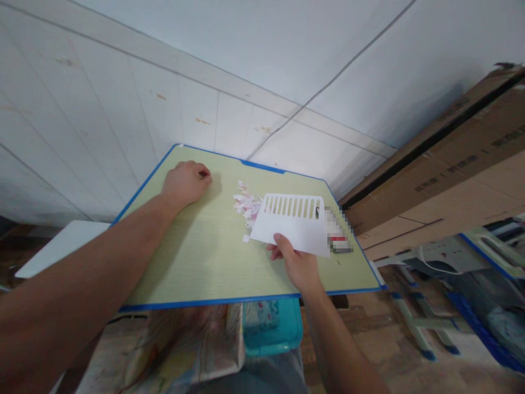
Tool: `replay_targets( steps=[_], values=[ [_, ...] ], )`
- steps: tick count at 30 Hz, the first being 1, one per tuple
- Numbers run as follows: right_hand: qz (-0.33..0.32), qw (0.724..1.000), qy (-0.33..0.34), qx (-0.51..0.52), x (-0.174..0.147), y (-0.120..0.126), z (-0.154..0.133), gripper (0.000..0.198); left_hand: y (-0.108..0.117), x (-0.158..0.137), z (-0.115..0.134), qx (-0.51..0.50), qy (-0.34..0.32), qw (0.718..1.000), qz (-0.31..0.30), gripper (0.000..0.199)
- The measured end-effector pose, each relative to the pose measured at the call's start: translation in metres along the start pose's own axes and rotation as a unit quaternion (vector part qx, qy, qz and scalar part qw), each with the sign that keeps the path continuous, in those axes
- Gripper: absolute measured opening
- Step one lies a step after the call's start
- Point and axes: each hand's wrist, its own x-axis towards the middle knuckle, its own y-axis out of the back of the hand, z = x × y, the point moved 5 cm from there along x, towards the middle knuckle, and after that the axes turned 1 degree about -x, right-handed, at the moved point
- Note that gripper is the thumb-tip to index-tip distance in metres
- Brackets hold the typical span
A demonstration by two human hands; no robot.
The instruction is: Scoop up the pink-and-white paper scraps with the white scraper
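My right hand (pixel 301 268) grips a white sheet of paper (pixel 287 234) by its near edge, thumb on top and fingers beneath. A row of long narrow slots is cut along the far part of the sheet. Small torn or cut paper scraps (pixel 246 205), white with some pink, lie heaped at the sheet's left edge, which covers some of them. Over the left part of the table, my left hand (pixel 187 181) is closed, with thumb and fingers curled together. Whatever it may hold is hidden.
The pale green table (pixel 192 262) has a blue rim and stands against a white wall. A blurred-out item (pixel 338 235) lies right of the sheet. Large cardboard boxes (pixel 443 164) rise at the right. Below the front edge sits a turquoise bin (pixel 291 325).
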Motion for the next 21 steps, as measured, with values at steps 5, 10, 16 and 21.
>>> replay_targets(
  steps=[5,10,16,21],
  values=[
    [-0.002,0.999,-0.009,0.034,0.003,-0.003,0.0,0.048,0.0,0.0,0.002,0.012,0.004,1.0,-0.001,0.047],
    [0.017,0.999,-0.005,0.035,0.0,-0.003,0.005,0.041,0.002,-0.001,0.006,0.028,0.001,1.0,0.001,0.047],
    [0.015,1.0,-0.005,0.022,-0.005,-0.003,0.01,0.04,0.0,0.001,0.004,0.012,0.008,1.0,0.003,0.047],
    [0.004,1.0,0.017,-0.003,-0.007,-0.004,0.012,0.052,-0.002,0.002,0.002,0.008,0.004,1.0,0.004,0.049]
  ],
)
